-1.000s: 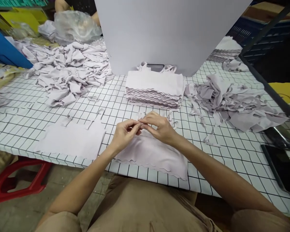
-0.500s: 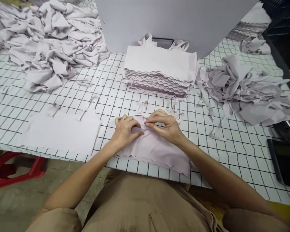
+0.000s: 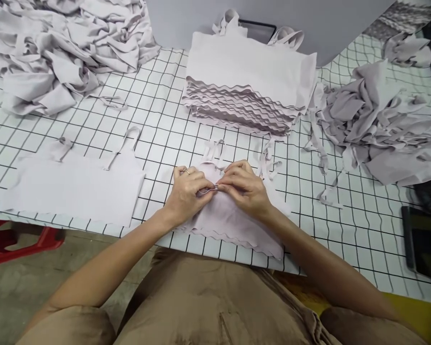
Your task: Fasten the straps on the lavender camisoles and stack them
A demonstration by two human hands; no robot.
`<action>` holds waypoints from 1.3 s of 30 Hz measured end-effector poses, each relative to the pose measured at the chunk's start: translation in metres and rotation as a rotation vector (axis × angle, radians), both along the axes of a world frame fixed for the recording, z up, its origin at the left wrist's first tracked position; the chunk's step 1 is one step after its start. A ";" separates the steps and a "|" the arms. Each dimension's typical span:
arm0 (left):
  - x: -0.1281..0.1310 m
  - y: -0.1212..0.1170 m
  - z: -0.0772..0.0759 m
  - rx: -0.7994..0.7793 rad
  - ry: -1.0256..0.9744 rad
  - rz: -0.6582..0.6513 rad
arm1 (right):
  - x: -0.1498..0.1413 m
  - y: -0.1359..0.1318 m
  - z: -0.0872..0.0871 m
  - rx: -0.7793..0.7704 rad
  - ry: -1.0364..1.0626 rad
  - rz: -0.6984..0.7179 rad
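Fingertips meet here: the left hand (image 3: pixel 189 194) and the right hand (image 3: pixel 247 190) both pinch the garment (image 3: pixel 233 218), thumbs against forefingers, the cloth right between the tips. Something tiny sits there, too small to make out. The rest of it spreads below the hands toward the table's (image 3: pixel 161 143) near edge, straps (image 3: pixel 212 152) just beyond the knuckles. Farther out, the stack (image 3: pixel 247 62), straight ahead!
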State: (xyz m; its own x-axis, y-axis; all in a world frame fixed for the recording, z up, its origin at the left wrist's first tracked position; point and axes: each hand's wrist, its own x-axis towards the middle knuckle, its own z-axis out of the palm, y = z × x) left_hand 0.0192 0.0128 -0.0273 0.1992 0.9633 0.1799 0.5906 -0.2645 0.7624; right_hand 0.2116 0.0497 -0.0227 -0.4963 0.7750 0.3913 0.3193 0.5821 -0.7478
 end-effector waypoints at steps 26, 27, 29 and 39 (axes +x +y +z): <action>-0.002 0.001 0.000 0.130 0.116 -0.056 | 0.002 0.003 -0.004 0.087 -0.043 0.049; -0.003 0.001 0.000 0.129 0.115 -0.059 | 0.003 0.004 -0.003 0.101 -0.061 0.058; -0.003 0.001 0.000 0.130 0.113 -0.069 | 0.004 0.005 0.000 0.131 -0.118 0.082; -0.010 0.003 0.006 0.079 0.141 -0.097 | 0.004 0.040 0.045 0.048 -0.608 0.468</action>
State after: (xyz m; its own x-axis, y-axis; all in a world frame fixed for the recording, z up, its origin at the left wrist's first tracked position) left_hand 0.0095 0.0162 -0.0213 0.3190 0.9223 0.2183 0.6590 -0.3814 0.6483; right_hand 0.2157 0.0894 0.0221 -0.9071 0.4199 -0.0275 0.3784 0.7855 -0.4897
